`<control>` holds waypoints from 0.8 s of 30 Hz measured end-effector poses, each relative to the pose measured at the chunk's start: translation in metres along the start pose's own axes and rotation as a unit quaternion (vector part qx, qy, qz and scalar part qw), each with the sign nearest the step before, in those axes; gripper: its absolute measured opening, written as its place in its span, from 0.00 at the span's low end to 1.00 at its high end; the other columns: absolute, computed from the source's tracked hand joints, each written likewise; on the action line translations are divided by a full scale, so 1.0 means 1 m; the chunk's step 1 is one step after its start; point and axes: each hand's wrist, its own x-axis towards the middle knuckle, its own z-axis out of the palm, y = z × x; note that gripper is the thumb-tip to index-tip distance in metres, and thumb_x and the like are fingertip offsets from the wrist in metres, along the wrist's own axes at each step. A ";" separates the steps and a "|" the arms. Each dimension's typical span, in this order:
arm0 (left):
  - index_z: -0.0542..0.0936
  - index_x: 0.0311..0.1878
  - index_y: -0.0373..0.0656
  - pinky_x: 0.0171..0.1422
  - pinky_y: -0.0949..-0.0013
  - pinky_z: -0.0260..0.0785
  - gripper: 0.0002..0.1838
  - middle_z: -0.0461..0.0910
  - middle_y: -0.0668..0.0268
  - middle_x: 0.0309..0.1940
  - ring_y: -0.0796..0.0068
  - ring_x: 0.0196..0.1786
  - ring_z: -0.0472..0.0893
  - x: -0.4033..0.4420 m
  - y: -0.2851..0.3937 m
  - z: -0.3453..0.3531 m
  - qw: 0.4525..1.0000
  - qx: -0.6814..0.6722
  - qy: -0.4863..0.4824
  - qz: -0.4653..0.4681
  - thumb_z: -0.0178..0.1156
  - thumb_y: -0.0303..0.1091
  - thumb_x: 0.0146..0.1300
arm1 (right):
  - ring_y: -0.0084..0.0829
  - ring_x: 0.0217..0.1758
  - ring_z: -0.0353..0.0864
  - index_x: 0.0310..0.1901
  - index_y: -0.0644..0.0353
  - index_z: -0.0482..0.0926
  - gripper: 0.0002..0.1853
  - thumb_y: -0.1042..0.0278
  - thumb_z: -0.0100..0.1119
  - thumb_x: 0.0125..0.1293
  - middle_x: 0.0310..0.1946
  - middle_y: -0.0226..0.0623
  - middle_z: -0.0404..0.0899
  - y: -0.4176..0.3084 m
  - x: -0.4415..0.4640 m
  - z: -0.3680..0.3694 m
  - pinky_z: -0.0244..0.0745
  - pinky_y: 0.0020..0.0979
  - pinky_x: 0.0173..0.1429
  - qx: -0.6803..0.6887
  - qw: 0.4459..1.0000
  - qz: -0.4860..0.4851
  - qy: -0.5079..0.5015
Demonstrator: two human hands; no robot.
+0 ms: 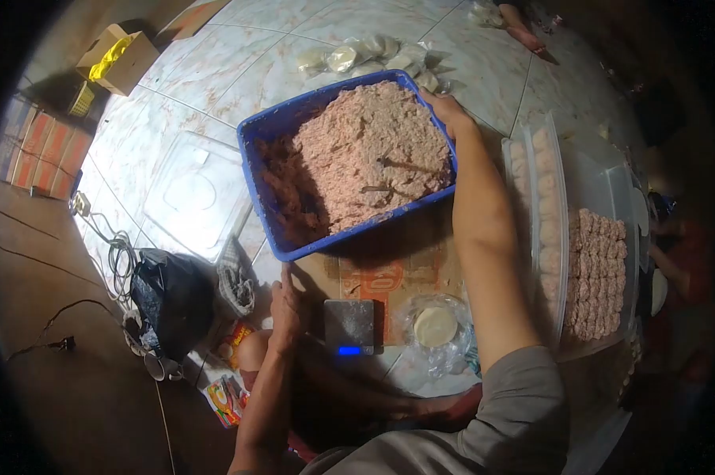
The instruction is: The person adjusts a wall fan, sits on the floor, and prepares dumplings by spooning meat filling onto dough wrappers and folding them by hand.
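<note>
Nearest: a person in a grey short sleeve point(523, 404), legs folded on the floor. Just ahead, a small flat square digital scale point(349, 324), display lit blue. Right of it, pale round wrappers point(436, 327) stacked on crumpled clear plastic. Left, a bulging black plastic bag point(171, 293).

Hands well apart. Left hand point(284, 309): fingers reach up to the near-left corner of a blue rectangular plastic tub point(365, 227); cannot tell whether it bears weight. The tub, mid-view, lies askew over a brown printed cardboard sheet point(421, 269); whether lifted, unclear. Contents: coarse pink minced mixture point(357, 134), heaped right, two slim handles point(409, 165) sticking out.

To the right, clear plastic containers point(636, 293) with rows of pink shaped portions point(595, 273).

Right hand point(450, 112): clamped on the tub's far-right corner. Beyond: bagged pale discs point(373, 51) on marbled tile; far left, an open cardboard box point(133, 70) with yellow plastic point(110, 57).
</note>
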 end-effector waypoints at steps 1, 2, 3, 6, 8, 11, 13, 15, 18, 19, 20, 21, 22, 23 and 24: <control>0.54 0.77 0.48 0.48 0.44 0.71 0.44 0.72 0.43 0.42 0.37 0.44 0.78 0.001 -0.004 0.002 1.000 0.002 -0.001 -0.004 0.64 0.32 0.59 | 0.40 0.59 0.77 0.64 0.69 0.72 0.36 0.42 0.60 0.68 0.59 0.49 0.77 -0.005 -0.014 0.005 0.70 0.44 0.64 0.002 1.000 0.003 -0.003; 0.53 0.77 0.48 0.48 0.44 0.71 0.44 0.72 0.43 0.42 0.38 0.43 0.78 0.002 -0.012 0.007 1.000 0.002 0.003 0.004 0.64 0.31 0.59 | 0.40 0.61 0.76 0.65 0.69 0.72 0.38 0.41 0.60 0.68 0.60 0.49 0.76 -0.019 -0.041 0.011 0.69 0.44 0.66 -0.018 0.999 -0.029 0.029; 0.53 0.77 0.48 0.48 0.44 0.71 0.45 0.72 0.44 0.42 0.39 0.43 0.78 0.003 -0.014 0.009 1.000 -0.001 0.012 0.013 0.64 0.31 0.59 | 0.40 0.62 0.75 0.65 0.69 0.72 0.38 0.40 0.60 0.67 0.61 0.49 0.76 -0.026 -0.051 0.014 0.68 0.44 0.67 -0.030 0.997 -0.051 0.040; 0.51 0.78 0.47 0.47 0.45 0.71 0.46 0.72 0.44 0.43 0.39 0.42 0.78 -0.003 0.008 -0.002 0.999 0.036 0.021 0.009 0.64 0.32 0.59 | 0.43 0.67 0.72 0.67 0.69 0.70 0.43 0.36 0.60 0.65 0.65 0.51 0.73 -0.015 -0.064 0.012 0.65 0.44 0.69 -0.025 0.993 -0.035 0.114; 0.50 0.78 0.47 0.48 0.45 0.72 0.47 0.72 0.44 0.43 0.39 0.43 0.78 -0.003 0.002 -0.001 0.999 0.025 0.022 0.018 0.64 0.33 0.58 | 0.45 0.68 0.70 0.67 0.69 0.70 0.43 0.35 0.60 0.65 0.65 0.52 0.72 0.015 -0.062 0.008 0.66 0.45 0.69 -0.026 0.987 0.005 0.156; 0.50 0.79 0.46 0.49 0.45 0.72 0.48 0.72 0.43 0.44 0.38 0.45 0.78 -0.005 -0.013 0.007 0.998 0.025 0.025 0.043 0.65 0.35 0.58 | 0.48 0.68 0.72 0.66 0.71 0.70 0.45 0.33 0.58 0.64 0.66 0.56 0.71 0.024 -0.094 0.006 0.67 0.46 0.68 -0.058 0.964 0.080 0.248; 0.49 0.79 0.46 0.50 0.45 0.72 0.49 0.72 0.43 0.45 0.37 0.47 0.78 0.001 -0.014 0.008 0.997 0.032 0.036 0.063 0.66 0.37 0.58 | 0.51 0.64 0.75 0.63 0.73 0.72 0.45 0.33 0.58 0.64 0.64 0.58 0.73 0.042 -0.115 0.011 0.70 0.45 0.66 -0.195 0.921 0.109 0.319; 0.49 0.78 0.43 0.50 0.46 0.73 0.47 0.74 0.38 0.45 0.36 0.45 0.78 0.000 -0.009 0.008 0.999 0.030 0.025 0.030 0.63 0.38 0.59 | 0.53 0.62 0.77 0.61 0.75 0.73 0.43 0.34 0.57 0.66 0.61 0.59 0.75 0.054 -0.160 0.035 0.72 0.44 0.65 -0.112 0.930 0.074 0.341; 0.50 0.78 0.43 0.53 0.46 0.73 0.50 0.74 0.37 0.47 0.36 0.48 0.78 0.001 -0.010 0.011 0.999 0.026 0.032 0.025 0.67 0.42 0.57 | 0.51 0.60 0.78 0.57 0.74 0.76 0.35 0.41 0.50 0.73 0.57 0.59 0.78 0.022 -0.249 0.082 0.73 0.42 0.63 0.070 0.904 0.111 0.408; 0.50 0.78 0.43 0.53 0.46 0.73 0.50 0.74 0.37 0.47 0.36 0.48 0.78 -0.004 -0.008 0.010 0.999 0.023 0.031 0.034 0.67 0.42 0.57 | 0.50 0.59 0.80 0.56 0.73 0.78 0.31 0.45 0.45 0.76 0.55 0.58 0.80 0.024 -0.268 0.099 0.72 0.41 0.62 0.204 0.863 0.085 0.454; 0.51 0.78 0.45 0.56 0.47 0.72 0.50 0.73 0.37 0.49 0.35 0.51 0.78 -0.003 -0.003 0.007 1.000 0.017 0.020 0.012 0.68 0.42 0.56 | 0.48 0.58 0.80 0.58 0.71 0.77 0.30 0.47 0.44 0.78 0.55 0.56 0.80 0.037 -0.279 0.116 0.73 0.41 0.62 0.240 0.848 0.034 0.471; 0.52 0.78 0.48 0.59 0.47 0.72 0.50 0.72 0.37 0.52 0.34 0.53 0.77 -0.001 0.000 0.004 1.000 0.012 0.010 -0.011 0.68 0.42 0.56 | 0.47 0.56 0.81 0.59 0.70 0.76 0.28 0.49 0.43 0.79 0.56 0.54 0.80 0.051 -0.289 0.129 0.74 0.40 0.61 0.277 0.830 -0.016 0.485; 0.52 0.77 0.48 0.58 0.47 0.72 0.51 0.71 0.36 0.52 0.34 0.53 0.77 0.001 -0.006 0.005 1.000 0.020 0.012 0.003 0.71 0.43 0.54 | 0.45 0.53 0.82 0.58 0.68 0.76 0.27 0.49 0.43 0.79 0.52 0.52 0.81 0.052 -0.312 0.136 0.76 0.41 0.59 0.289 0.835 0.036 0.466; 0.52 0.77 0.48 0.58 0.47 0.72 0.51 0.71 0.36 0.52 0.34 0.53 0.77 0.007 -0.010 0.002 1.000 0.021 0.014 0.011 0.71 0.43 0.54 | 0.42 0.49 0.84 0.57 0.66 0.76 0.25 0.49 0.43 0.79 0.49 0.49 0.83 0.048 -0.335 0.141 0.78 0.43 0.56 0.301 0.839 0.090 0.445; 0.53 0.77 0.48 0.58 0.47 0.72 0.52 0.71 0.36 0.52 0.34 0.53 0.77 0.010 -0.014 0.002 1.000 0.018 0.009 0.009 0.71 0.44 0.53 | 0.42 0.49 0.84 0.57 0.66 0.76 0.25 0.49 0.43 0.79 0.49 0.49 0.83 0.047 -0.353 0.141 0.78 0.43 0.56 0.301 0.838 0.086 0.448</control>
